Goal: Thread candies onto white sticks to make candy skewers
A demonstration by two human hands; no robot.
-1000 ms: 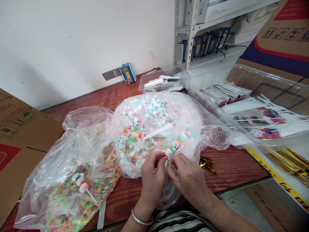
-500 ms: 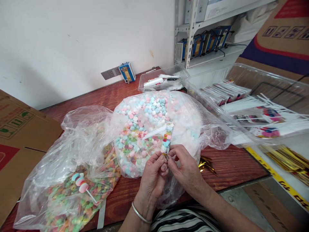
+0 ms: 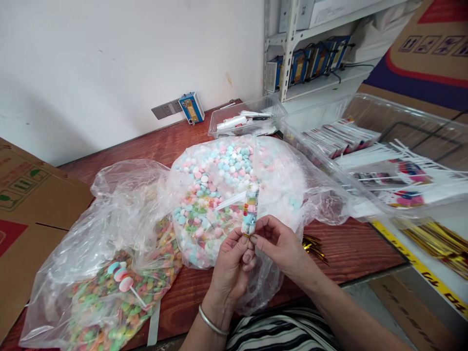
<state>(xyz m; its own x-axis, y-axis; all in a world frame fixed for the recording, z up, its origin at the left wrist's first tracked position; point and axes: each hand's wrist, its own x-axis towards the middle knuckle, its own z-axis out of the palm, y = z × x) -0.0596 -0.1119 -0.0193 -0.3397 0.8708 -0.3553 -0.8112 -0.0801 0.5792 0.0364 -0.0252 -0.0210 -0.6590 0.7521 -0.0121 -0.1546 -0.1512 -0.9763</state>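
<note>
A small clear printed packet of colourful candy (image 3: pixel 250 210) stands upright between my hands. My left hand (image 3: pixel 231 265) is closed, pinching the packet's gathered lower end. My right hand (image 3: pixel 281 247) is closed too, thumb and finger at the gold twist tie (image 3: pixel 247 235) around that neck. Behind the packet lies a large open clear bag of pastel candies (image 3: pixel 234 161), with ring-shaped gummies on top and a white stick (image 3: pixel 231 200). More gold twist ties (image 3: pixel 315 247) rest on the table just right of my right wrist.
At left, a clear bag of gummy rings (image 3: pixel 109 302) carries a candy skewer (image 3: pixel 126 283), beside a cardboard box (image 3: pixel 40 214). Right are a clear tray (image 3: pixel 329 168) of printed packets and white sticks, and gold ties (image 3: pixel 438 243). A small bin (image 3: pixel 215 127) and blue device (image 3: pixel 191 108) stand behind.
The packet has turned in my fingers and shifted slightly left. My right fingertips have moved slightly at the twist tie; my left hand keeps its hold.
</note>
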